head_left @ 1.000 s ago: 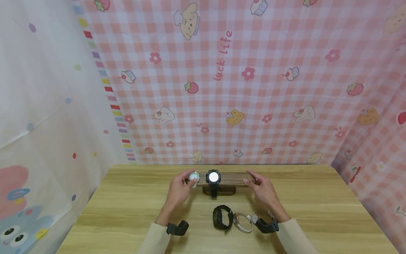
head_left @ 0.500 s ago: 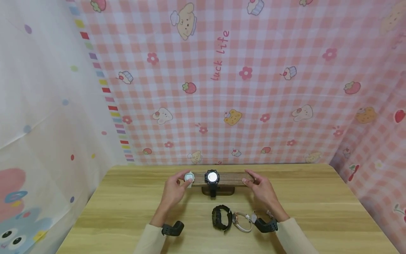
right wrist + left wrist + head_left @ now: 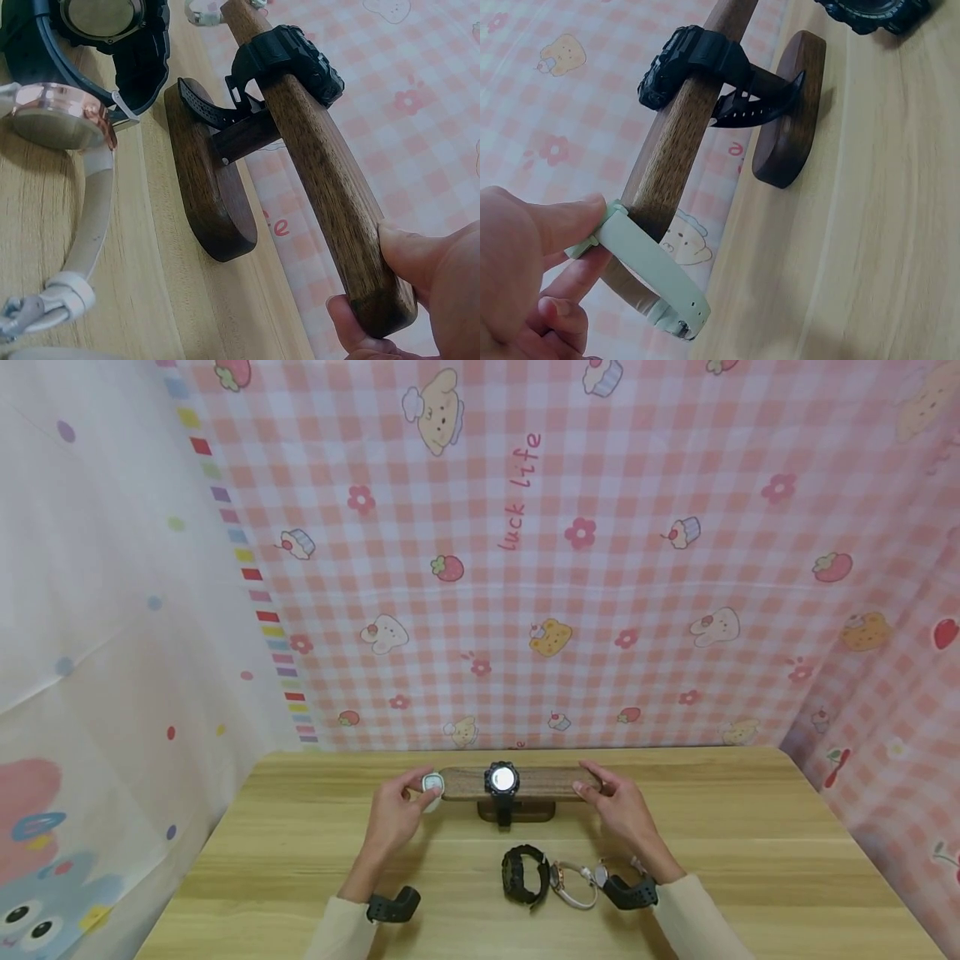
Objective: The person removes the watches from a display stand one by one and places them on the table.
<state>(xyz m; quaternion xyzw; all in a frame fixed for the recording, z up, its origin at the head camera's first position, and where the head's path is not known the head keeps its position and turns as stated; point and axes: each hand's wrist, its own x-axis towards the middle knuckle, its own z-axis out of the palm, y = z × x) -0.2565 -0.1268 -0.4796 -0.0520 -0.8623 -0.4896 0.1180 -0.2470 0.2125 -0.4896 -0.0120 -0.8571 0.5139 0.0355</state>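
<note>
Plainly, a mint watch (image 3: 654,259) at the left end of the stand (image 3: 551,783)

We see a pale, rounded-square face and a smooth light-green strap closed into a loop, its holes showing. The left hand (image 3: 393,810) pinches the case between thumb and finger; we cannot tell whether the loop touches the bar. The right hand (image 3: 624,812) grips the stand's right end, thumb on top. A black watch (image 3: 503,779) hangs round the bar's middle, face glowing white.

The stand sits near the far edge of the table (image 3: 300,835). To our left and right, the side edges lie well apart from both hands. Between the stand and us, a dark watch (image 3: 515,875), a rose-gold watch (image 3: 64,116) and a pale-dialled watch (image 3: 602,872) form a row.
</note>
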